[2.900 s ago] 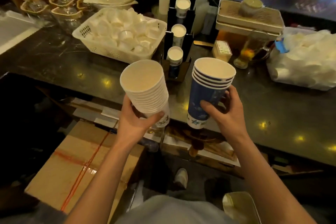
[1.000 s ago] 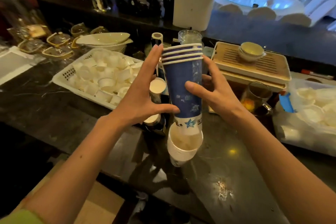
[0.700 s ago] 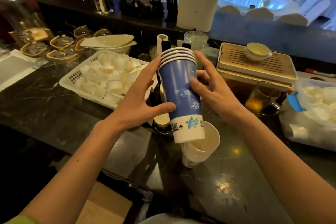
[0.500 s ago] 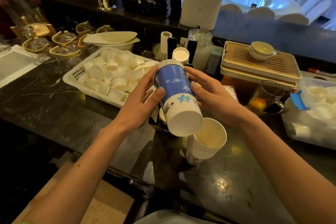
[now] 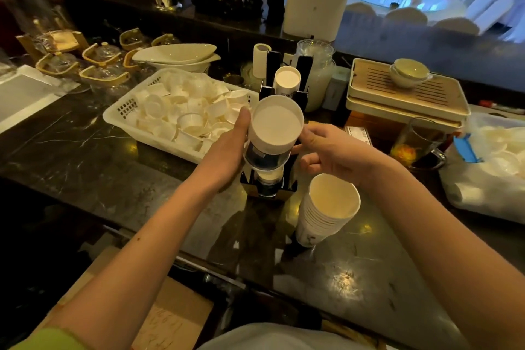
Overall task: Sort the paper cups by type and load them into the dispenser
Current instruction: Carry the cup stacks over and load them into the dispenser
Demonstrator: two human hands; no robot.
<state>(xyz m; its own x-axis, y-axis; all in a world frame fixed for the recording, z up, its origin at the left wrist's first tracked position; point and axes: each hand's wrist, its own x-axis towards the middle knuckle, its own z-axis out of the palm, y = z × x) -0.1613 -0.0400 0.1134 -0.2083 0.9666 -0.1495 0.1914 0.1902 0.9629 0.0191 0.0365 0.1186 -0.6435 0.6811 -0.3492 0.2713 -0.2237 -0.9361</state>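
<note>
Your left hand point(image 5: 227, 150) grips the stack of blue paper cups point(image 5: 275, 125) from its left side, thumb lying up along the wall. Your right hand point(image 5: 335, 150) pinches it from the right with curled fingers. The stack is tipped so its white base faces you, at the middle of the black upright cup dispenser point(image 5: 304, 67). Whether it is seated there cannot be told. A stack of plain white paper cups point(image 5: 324, 213) stands on the dark marble tabletop point(image 5: 85, 150), just right of the dispenser's foot.
</note>
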